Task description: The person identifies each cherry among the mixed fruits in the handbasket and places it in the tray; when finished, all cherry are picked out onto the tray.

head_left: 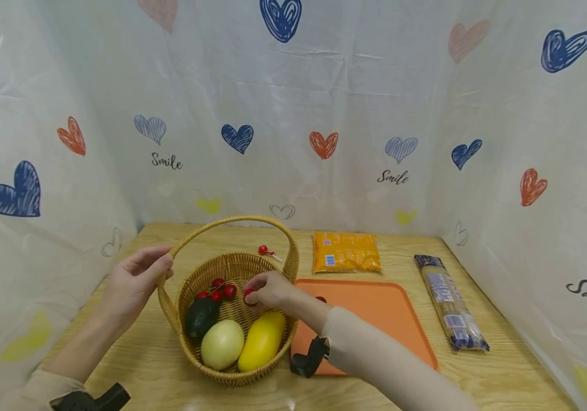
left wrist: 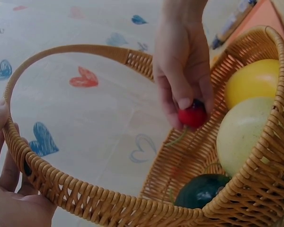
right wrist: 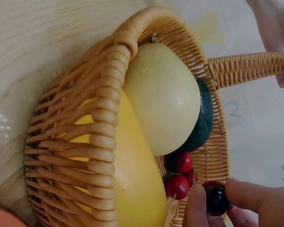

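A wicker basket [head_left: 229, 377] stands on the table; my left hand [head_left: 136, 279] grips the left side of its arched handle [head_left: 237, 220]. Inside lie several red cherries [head_left: 216, 295], a dark green avocado [head_left: 202, 318], a pale green round fruit [head_left: 222, 345] and a yellow mango-like fruit [head_left: 262, 341]. Over the basket's right inner side, my right hand [head_left: 273, 291] pinches a dark red cherry [left wrist: 192, 115] between thumb and fingers. The left wrist view shows this cherry with its stem hanging down, above the basket's floor.
Right of the basket lies an orange tray [head_left: 376, 325], with a dark red round thing [head_left: 321, 298] half hidden by my forearm. Behind are a red lollipop-like item [head_left: 264, 250] and an orange packet [head_left: 347, 251]. A long clear-and-blue package [head_left: 450, 302] lies at the far right.
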A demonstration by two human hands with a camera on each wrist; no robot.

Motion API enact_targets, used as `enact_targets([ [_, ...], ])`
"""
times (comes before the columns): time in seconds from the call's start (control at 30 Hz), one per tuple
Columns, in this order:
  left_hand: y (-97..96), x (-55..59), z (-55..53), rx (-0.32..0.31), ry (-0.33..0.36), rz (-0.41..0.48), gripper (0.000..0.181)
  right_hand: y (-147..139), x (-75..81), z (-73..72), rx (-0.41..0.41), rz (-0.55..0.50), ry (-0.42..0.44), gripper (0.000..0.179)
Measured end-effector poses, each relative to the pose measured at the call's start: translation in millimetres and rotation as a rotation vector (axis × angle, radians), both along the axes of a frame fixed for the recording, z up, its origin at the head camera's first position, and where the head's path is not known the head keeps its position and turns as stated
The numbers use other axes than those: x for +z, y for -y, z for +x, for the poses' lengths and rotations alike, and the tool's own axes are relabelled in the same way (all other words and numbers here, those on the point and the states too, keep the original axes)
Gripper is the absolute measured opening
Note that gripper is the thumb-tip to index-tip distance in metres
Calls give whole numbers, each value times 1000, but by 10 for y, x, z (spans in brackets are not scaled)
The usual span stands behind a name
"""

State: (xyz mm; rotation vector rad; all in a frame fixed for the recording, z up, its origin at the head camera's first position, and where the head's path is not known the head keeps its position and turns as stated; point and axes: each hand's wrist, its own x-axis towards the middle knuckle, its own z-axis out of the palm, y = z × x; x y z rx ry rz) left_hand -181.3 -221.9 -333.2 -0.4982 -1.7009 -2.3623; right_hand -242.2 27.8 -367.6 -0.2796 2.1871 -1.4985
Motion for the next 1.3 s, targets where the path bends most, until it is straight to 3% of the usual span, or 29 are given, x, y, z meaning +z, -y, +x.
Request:
enact_targets([
  [0.27,-8,-13,-15,5,-1,19,28,-179,42,79,20,-106,53,20],
  [0.57,2,1,6,-3,16,16,27,-503,52,53,5,-172,71,22],
  [0.73,-11,0,0,-8,8,19,26,-712,131,62,46,-217,91,26],
  [1.0,-5,9,-7,-20,6,5,26,-1176,163,-23,144,-186,115,33],
  [1.3,5,18,9,-23,8,6,26,-1516,25,-117,72,-214,117,31],
])
